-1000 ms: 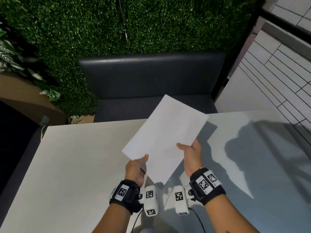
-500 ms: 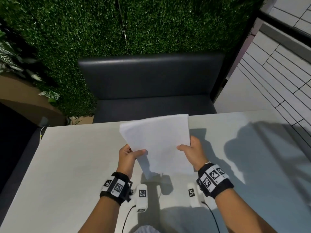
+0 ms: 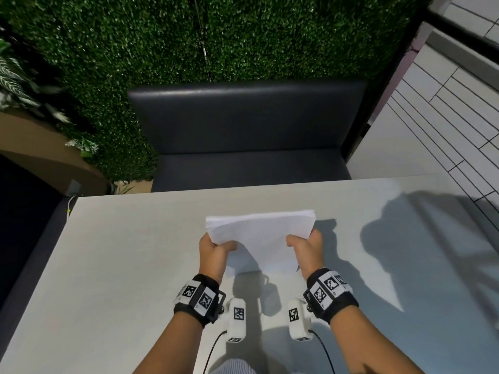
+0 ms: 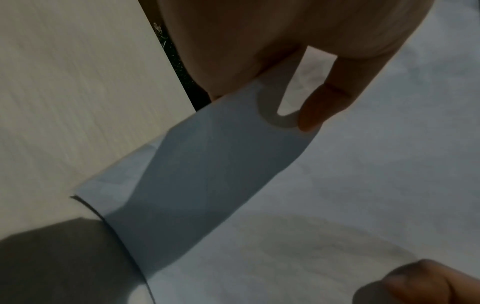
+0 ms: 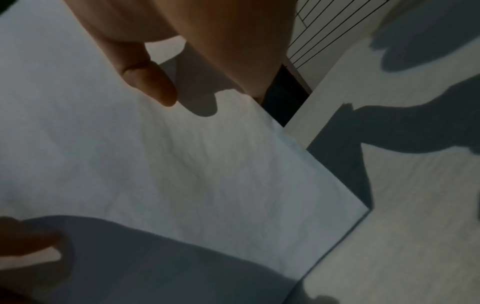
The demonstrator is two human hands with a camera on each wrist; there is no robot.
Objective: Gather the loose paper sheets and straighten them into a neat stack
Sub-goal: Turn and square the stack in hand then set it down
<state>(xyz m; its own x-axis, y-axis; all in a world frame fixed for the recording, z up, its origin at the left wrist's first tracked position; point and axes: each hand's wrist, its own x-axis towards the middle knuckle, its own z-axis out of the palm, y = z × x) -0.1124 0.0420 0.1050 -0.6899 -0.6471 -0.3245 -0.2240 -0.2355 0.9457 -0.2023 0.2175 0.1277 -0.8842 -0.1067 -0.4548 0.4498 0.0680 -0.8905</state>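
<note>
The paper stack (image 3: pixel 260 233) is held upright over the middle of the table (image 3: pixel 121 252), its top edge tilted away toward 12 o'clock and its lower edge at or just above the tabletop; contact with the surface cannot be confirmed. The sheets are bundled together, and the top edge shows several layers lying nearly flush.

The left hand (image 3: pixel 214 252) grips the stack at its 9 o'clock side; the thumb lies across the near face and the fingers curl behind the sheets. In the left wrist view the thumb (image 4: pixel 319 107) presses on the paper stack (image 4: pixel 207 164), whose lower corner sits against the table (image 4: pixel 78 82).

The right hand (image 3: pixel 307 248) grips the 3 o'clock side in the same manner; thumb on the near face, fingers wrapped behind. In the right wrist view the thumb (image 5: pixel 150 82) rests on the paper stack (image 5: pixel 194 164); the right edge of the sheets runs straight down to a corner beside the table (image 5: pixel 415 226).

Each wrist carries a black band with printed markers; a white camera module hangs below each wrist, with a cable running toward 6 o'clock. A dark bench seat (image 3: pixel 248 130) stands at 12 o'clock beyond the table; a green hedge wall (image 3: pixel 189 36) rises behind it; tiled flooring (image 3: pixel 432 117) lies at 2 o'clock.
</note>
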